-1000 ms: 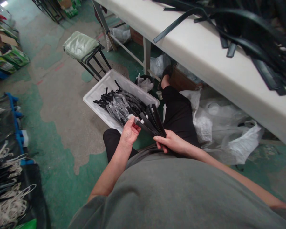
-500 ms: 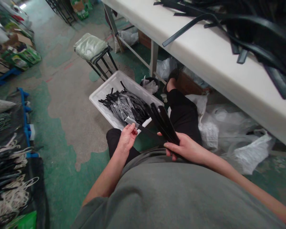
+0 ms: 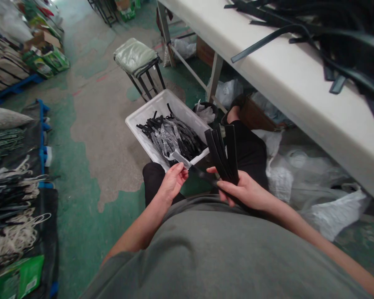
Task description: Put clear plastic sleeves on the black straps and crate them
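Note:
My left hand [image 3: 174, 181] is closed in a pinch at a pale, translucent strip end [image 3: 181, 159], over the near edge of a white plastic bin [image 3: 137, 140]. From there a single black strip [image 3: 202, 175] runs to my right hand [image 3: 247, 190]. That hand is wrapped round a bundle of flat black strips [image 3: 222, 155], their upper ends pointing up and slightly fanned. Inside the bin lies a heap of black strips [image 3: 187, 135], several with clear, whitish wrapping among them. The lower ends of the bundle are hidden by my right hand.
A white table [image 3: 268, 74] on the right carries a pile of long black strips [image 3: 333, 37]. Behind the bin is a cushioned stool [image 3: 136, 56]. Plastic bags [image 3: 311, 166] lie under the table. Cords [image 3: 15, 236] and a blue pallet [image 3: 43, 141] are at left.
The view has shifted, so the surroundings appear further right. The bundle in my right hand now stands more upright and its strips are more spread. My left hand keeps its pinch.

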Action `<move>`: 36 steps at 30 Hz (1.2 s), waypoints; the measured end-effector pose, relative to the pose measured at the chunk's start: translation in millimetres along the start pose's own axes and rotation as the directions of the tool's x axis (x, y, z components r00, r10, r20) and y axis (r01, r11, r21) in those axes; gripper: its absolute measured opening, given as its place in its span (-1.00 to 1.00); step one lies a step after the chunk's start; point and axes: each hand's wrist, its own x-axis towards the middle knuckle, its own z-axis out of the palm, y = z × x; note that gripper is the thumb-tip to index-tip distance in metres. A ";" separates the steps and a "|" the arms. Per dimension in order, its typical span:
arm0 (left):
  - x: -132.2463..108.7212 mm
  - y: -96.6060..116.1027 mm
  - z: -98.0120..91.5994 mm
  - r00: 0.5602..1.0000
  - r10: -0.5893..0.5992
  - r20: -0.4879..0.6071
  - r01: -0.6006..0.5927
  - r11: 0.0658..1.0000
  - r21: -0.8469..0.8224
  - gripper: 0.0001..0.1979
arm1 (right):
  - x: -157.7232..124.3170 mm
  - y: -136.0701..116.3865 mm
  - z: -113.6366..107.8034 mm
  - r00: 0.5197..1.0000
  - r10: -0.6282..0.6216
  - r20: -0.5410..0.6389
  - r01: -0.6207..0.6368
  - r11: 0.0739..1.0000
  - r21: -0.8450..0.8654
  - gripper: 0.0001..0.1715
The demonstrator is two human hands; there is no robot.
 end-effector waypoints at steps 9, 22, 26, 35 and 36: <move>-10.8 -16.1 -3.2 0.964 -0.265 0.008 0.265 0.958 -0.107 -0.81 | -23.8 -21.2 -1.7 1.000 0.013 0.028 -0.009 0.994 -0.113 -0.34; -23.4 -25.1 19.3 0.947 -0.304 0.102 0.314 0.944 -0.102 -0.82 | 19.3 2.2 0.8 0.999 -0.039 -0.026 0.029 0.956 -0.291 -0.44; -20.3 -18.8 14.7 0.969 -0.240 0.054 0.245 0.963 -0.115 -0.78 | 4.7 -0.9 -10.3 0.996 -0.089 -0.029 0.073 0.934 -0.349 -0.44; -15.3 -24.4 16.1 0.975 -0.198 0.104 0.198 0.980 0.011 -0.69 | 19.6 7.8 -4.8 0.990 -0.126 -0.071 0.072 0.858 -0.509 -0.48; -15.0 -23.3 15.3 0.977 -0.196 0.083 0.196 0.981 0.005 -0.68 | 16.1 8.2 -6.7 0.989 -0.132 -0.060 0.081 0.844 -0.531 -0.49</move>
